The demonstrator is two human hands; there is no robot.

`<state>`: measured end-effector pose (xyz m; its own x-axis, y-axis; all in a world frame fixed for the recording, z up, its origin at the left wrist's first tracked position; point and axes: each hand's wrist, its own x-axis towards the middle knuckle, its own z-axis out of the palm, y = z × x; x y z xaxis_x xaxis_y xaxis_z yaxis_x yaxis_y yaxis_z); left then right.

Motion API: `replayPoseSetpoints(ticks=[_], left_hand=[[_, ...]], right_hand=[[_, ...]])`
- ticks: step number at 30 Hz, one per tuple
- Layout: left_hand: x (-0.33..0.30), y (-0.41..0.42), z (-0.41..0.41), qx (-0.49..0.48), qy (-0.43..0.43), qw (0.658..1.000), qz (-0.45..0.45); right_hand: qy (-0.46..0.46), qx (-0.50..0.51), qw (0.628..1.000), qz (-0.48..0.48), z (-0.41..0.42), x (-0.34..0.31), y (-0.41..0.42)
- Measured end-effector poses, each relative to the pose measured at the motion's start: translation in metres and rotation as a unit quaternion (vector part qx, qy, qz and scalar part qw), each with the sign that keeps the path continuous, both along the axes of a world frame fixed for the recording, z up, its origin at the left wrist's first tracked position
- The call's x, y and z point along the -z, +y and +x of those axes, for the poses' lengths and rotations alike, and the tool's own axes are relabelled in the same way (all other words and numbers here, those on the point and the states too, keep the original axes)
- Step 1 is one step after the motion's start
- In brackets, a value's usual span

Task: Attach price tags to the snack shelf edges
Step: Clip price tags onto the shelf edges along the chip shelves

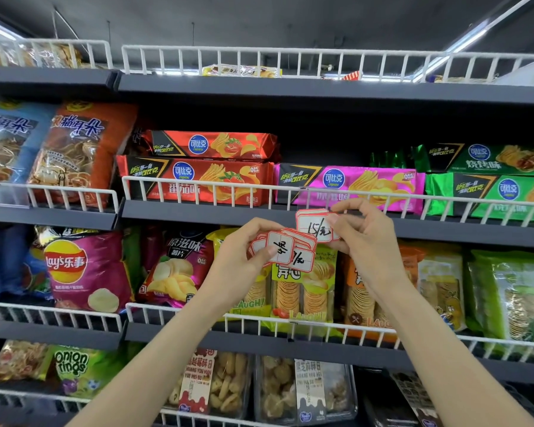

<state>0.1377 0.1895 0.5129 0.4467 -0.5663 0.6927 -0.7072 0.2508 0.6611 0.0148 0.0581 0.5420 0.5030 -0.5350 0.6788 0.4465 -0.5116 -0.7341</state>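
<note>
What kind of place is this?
Most likely a small shop's snack aisle: tiered shelves with white wire rails, packed crisp bags, and handwritten price tags held in the person's hands.

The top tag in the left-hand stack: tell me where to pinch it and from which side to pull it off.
Pinch the top tag at its free right edge, coming from the right. The left hand grips the fanned stack from the left with its thumb across that tag's left part, so only the right side overhangs clear. The right hand already pinches a separate tag, which probably has to go onto the shelf edge first.
</note>
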Motion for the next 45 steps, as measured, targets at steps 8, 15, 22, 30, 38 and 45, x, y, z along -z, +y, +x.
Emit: replayPoseSetpoints(ticks=[8,15,22,30,38,45], left_hand=[[-0.004,-0.01,-0.002,0.003,0.033,0.999,0.009],[-0.009,-0.016,-0.003,0.034,0.076,0.996,0.02],[-0.014,-0.021,0.002,0.055,0.103,0.992,0.039],[-0.029,-0.025,0.002,-0.03,-0.064,0.995,0.07],[-0.048,-0.041,0.002,-0.162,-0.26,0.929,0.208],[-0.039,-0.041,-0.011,-0.125,-0.19,0.952,0.206]], right_hand=[[0.035,-0.019,0.999,-0.026,0.006,0.003,0.001],[0.063,0.022,0.996,-0.064,0.004,0.001,-0.005],[0.067,-0.008,0.998,-0.001,0.0,-0.001,-0.011],[0.058,0.048,0.997,-0.026,-0.005,-0.014,-0.021],[0.001,0.16,0.985,-0.063,-0.008,-0.038,-0.042],[0.002,0.171,0.982,-0.079,0.004,-0.034,-0.044]])
